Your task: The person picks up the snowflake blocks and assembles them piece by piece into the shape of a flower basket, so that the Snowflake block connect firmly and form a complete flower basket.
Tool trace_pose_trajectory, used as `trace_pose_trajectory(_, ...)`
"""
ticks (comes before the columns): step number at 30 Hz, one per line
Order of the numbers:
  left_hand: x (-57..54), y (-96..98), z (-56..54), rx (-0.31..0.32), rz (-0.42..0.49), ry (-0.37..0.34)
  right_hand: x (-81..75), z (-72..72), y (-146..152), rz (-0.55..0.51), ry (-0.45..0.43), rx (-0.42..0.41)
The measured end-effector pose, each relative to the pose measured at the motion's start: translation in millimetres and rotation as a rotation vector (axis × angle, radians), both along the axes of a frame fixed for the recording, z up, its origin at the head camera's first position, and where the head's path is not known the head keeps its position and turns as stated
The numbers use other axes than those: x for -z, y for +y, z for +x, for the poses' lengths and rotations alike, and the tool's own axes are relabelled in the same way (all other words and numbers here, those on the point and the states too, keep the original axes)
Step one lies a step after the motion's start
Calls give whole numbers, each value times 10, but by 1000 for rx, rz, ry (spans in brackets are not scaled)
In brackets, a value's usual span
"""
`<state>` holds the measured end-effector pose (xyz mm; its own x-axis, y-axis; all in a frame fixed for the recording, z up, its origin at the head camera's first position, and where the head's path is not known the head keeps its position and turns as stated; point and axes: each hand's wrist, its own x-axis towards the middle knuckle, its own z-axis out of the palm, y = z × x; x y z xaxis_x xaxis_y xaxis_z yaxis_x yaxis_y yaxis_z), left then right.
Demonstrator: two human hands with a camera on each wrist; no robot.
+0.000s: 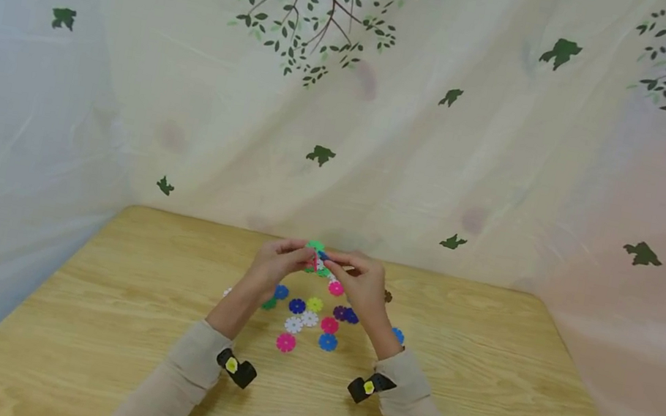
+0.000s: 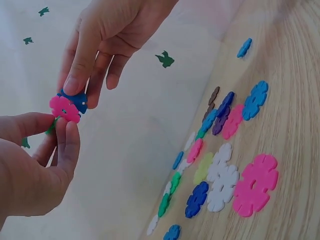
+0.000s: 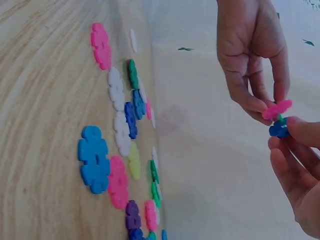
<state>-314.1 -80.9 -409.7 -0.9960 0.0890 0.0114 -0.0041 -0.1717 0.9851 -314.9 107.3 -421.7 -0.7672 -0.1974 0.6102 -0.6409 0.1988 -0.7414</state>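
Note:
Both hands are raised above the far part of the table, fingertips close together. My left hand (image 1: 274, 266) pinches a joined piece with a pink flower-shaped disc (image 2: 64, 108) and a green disc (image 2: 52, 125), the green one mostly hidden by the fingers. Between the thumb and fingers of my right hand (image 1: 363, 286) is a blue flower-shaped disc (image 3: 279, 128). The blue disc meets the pink and green ones at their slotted edges; in the left wrist view it sits just behind the pink disc.
Loose flower discs lie scattered on the wooden table (image 1: 147, 354) below the hands. Nearest are a pink disc (image 1: 285, 342) and a blue disc (image 1: 328, 342), with white discs (image 1: 294, 324) and a yellow disc (image 1: 314, 304) behind. A leaf-printed curtain (image 1: 376, 193) hangs at the back.

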Motion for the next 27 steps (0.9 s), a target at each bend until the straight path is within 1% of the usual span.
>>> trace_pose_trajectory(3,2,-13,5,-11,-11,-23,-26,-1,16,58,-13,-27)
trace_pose_trajectory(5,5,-24,3,-7,-16,-34,-51,-4,28,104,-32,-35)
trace_pose_trajectory(9,15,-39,-9,-7,-29,-53,-103,-7,84,206,-129,-62)
trace_pose_trajectory(11,15,-41,-14,-14,-20,-56,-122,-11,132,289,-181,-90)
trace_pose_trajectory(14,25,-53,-22,-22,-22,-49,-126,-32,224,482,-209,-147)
trace_pose_trajectory(17,25,-62,-18,-33,-40,-45,-64,-70,322,654,-216,-236)
trace_pose_trajectory(19,24,-66,-13,-34,-66,-40,14,-103,371,722,-224,-301)
trace_pose_trajectory(21,18,-66,-2,-36,-93,-38,121,-135,406,768,-219,-348)
trace_pose_trajectory(23,26,-68,-2,-34,-115,-35,214,-149,421,790,-239,-379)
trace_pose_trajectory(27,35,-65,6,-27,-123,-28,304,-91,412,820,-287,-369)
